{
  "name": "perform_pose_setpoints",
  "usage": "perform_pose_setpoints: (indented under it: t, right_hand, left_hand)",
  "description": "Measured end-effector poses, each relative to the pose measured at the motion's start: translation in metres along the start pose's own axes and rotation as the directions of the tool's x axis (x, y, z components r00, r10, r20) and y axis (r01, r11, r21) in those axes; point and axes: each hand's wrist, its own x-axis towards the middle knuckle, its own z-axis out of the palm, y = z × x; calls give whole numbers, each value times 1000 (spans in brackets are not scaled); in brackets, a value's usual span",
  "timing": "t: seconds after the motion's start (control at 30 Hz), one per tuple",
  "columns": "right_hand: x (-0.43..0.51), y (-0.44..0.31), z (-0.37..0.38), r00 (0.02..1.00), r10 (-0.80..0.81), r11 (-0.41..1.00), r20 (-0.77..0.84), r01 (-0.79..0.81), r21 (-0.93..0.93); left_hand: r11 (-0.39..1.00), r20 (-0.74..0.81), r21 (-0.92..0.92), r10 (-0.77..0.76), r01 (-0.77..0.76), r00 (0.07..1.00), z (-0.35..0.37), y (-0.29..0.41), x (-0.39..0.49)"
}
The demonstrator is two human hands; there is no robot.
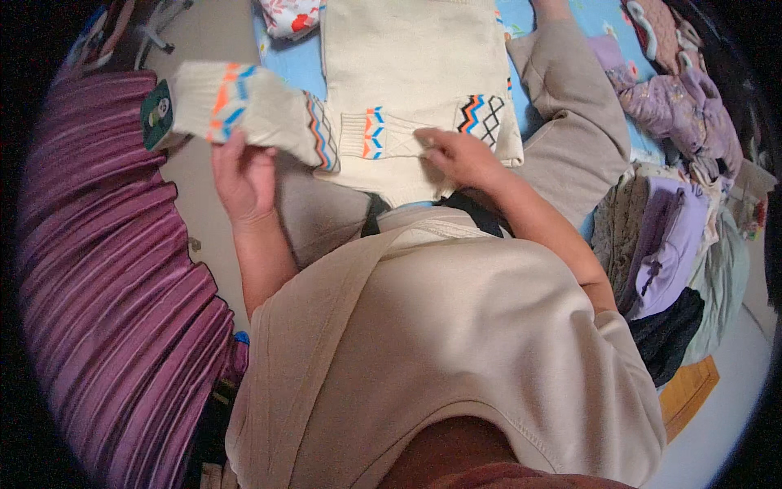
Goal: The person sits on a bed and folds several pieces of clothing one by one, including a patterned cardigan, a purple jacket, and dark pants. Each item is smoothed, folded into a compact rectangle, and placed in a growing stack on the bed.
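A cream knitted sweater lies flat before me, with zigzag and diamond bands in orange, blue and black. One sleeve is folded across its body. My right hand rests on that sleeve, index finger extended and touching the knit. The other sleeve is lifted out to the left, its ribbed cuff outermost. My left hand grips this sleeve's lower edge near the cuff, fingertips partly hidden by the knit.
Under the sweater spreads a blue floral sheet. Purple ridged fabric and a dark green item with a panda figure are at left. Folded lilac clothes, a black garment and a purple patterned garment lie at right.
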Motion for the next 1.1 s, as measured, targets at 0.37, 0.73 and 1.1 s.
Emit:
perform_pose_setpoints:
  t: [0.37, 0.73, 1.1]
  right_hand:
    - [1, 57, -53, 780, 530, 544, -331, -13, 839]
    - [-2, 70, -44, 858, 289, 947, -425, -192, 256]
    - [-16, 63, -61, 919, 327, 918, -219, -364, -158]
  left_hand:
    - [655, 150, 735, -410, 176, 899, 55, -49, -17]
    - [353, -76, 914, -336, 201, 939, -33, -79, 5]
    - [68, 34, 998, -363, -10, 931, -48, -83, 16]
